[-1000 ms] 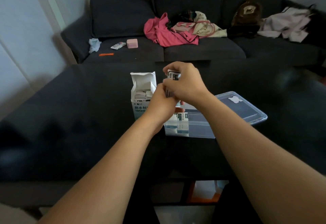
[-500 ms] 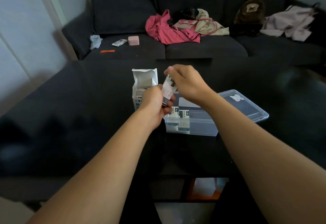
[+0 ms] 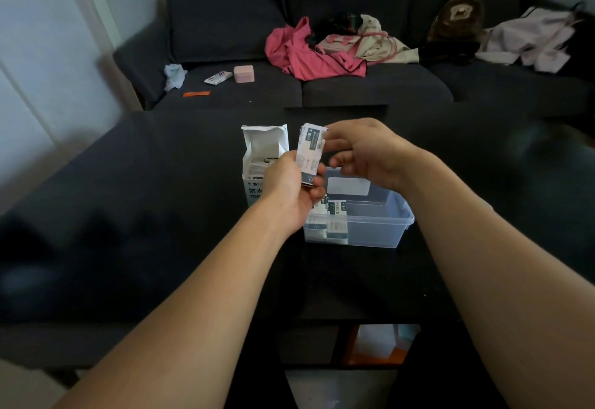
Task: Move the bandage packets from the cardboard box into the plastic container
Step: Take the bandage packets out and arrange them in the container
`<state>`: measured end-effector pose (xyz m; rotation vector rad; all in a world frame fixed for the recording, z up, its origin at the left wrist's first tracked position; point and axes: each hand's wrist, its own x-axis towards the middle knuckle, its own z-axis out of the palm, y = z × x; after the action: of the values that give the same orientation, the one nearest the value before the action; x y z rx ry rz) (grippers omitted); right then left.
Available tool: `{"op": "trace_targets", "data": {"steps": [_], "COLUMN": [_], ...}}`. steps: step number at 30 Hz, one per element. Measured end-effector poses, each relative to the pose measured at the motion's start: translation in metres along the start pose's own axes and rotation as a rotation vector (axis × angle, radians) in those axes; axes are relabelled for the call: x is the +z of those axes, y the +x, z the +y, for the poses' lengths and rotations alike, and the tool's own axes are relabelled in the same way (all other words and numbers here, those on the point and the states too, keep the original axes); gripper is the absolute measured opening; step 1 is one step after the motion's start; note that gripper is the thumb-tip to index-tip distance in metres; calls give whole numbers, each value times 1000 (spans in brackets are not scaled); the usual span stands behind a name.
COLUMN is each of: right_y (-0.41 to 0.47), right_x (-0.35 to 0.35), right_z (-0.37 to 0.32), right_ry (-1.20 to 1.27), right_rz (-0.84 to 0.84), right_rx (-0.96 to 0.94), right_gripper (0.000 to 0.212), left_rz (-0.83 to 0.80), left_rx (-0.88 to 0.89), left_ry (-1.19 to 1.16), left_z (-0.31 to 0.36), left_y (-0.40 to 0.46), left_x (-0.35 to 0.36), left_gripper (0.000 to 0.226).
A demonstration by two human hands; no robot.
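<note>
A white cardboard box (image 3: 257, 164) stands open on the dark table, with more packets visible inside it. To its right sits a clear plastic container (image 3: 380, 228) holding several bandage packets (image 3: 331, 212) at its left end. My left hand (image 3: 289, 186) grips the lower end of a small stack of white bandage packets (image 3: 309, 154), held upright between box and container. My right hand (image 3: 363, 154) is just right of the stack, its fingertips pinching the stack's top corner.
The container's lid (image 3: 483, 205) lies behind my right arm. A dark sofa (image 3: 322, 86) beyond the table carries a pink garment (image 3: 306, 54), a pink case (image 3: 243, 73), a small tube (image 3: 218, 77), an orange strip (image 3: 196, 94) and other clothes.
The stack of packets has been raised and turned more upright. My right hand has shifted to the right and now holds only the top corner, while my left hand grips the bottom.
</note>
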<state>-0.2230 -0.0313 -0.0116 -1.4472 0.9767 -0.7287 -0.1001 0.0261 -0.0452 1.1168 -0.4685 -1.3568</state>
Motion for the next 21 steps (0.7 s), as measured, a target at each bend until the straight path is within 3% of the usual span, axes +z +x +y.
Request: {"op": "trace_targets", "data": {"steps": [3, 7, 10, 12, 17, 21], "right_y": [0, 3, 3, 2, -1, -2], "right_x": [5, 11, 13, 12, 11, 13], "right_z": [0, 2, 2, 1, -1, 0], "right_ry": [-23, -358, -497, -503, -440, -460], "right_rz": [5, 89, 58, 28, -96, -68], "right_rx": [-38, -144, -197, -202, -158, -218], "right_gripper": [27, 16, 14, 15, 26, 28], "left_rz": [-25, -48, -18, 27, 105, 98], "left_rx": [-11, -73, -110, -118, -46, -52], "left_ry": [104, 150, 171, 210, 264, 217], "left_z": [-1, -1, 0, -1, -3, -3], "left_y": [-2, -6, -5, -4, -7, -10], "left_x": [2, 3, 0, 0, 3, 7], "left_gripper": [40, 40, 54, 61, 38, 45]}}
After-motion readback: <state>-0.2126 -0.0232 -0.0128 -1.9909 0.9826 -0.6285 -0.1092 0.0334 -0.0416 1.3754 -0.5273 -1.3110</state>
